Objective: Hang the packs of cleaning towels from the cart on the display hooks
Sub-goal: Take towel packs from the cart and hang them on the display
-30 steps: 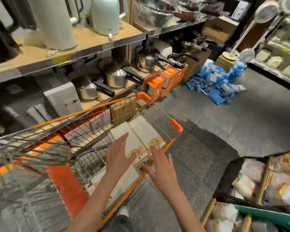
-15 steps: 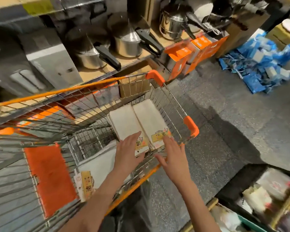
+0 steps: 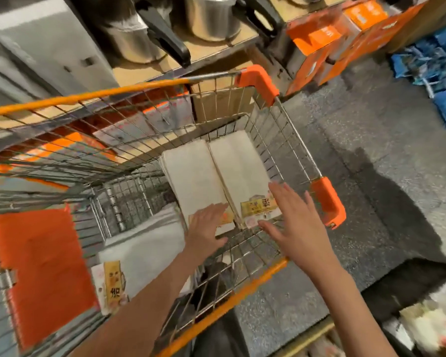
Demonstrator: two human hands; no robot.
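Note:
A wire shopping cart (image 3: 294, 140) with orange trim fills the left and middle of the head view. Two stacks of white towel packs lie side by side in its far end: the left stack (image 3: 193, 176) and the right stack (image 3: 240, 166), both with yellow labels at their near ends. My left hand (image 3: 206, 229) reaches into the cart, fingers straight, lying on the near end of the left stack. My right hand (image 3: 296, 225) hovers open over the cart's right rim beside the right stack's label. More packs (image 3: 142, 256) lie lower in the cart, at the near left.
An orange panel (image 3: 41, 269) sits at the cart's left. Steel pots (image 3: 211, 16) and orange boxes (image 3: 327, 45) line the shelf beyond the cart. Blue packets (image 3: 438, 73) lie on the grey floor at right. A bin of packaged goods (image 3: 428, 328) is at bottom right.
The camera has tilted down and closer to the cart. Both hands have reached further forward, the left staying on the left stack's near end, the right moving over the cart's right rim.

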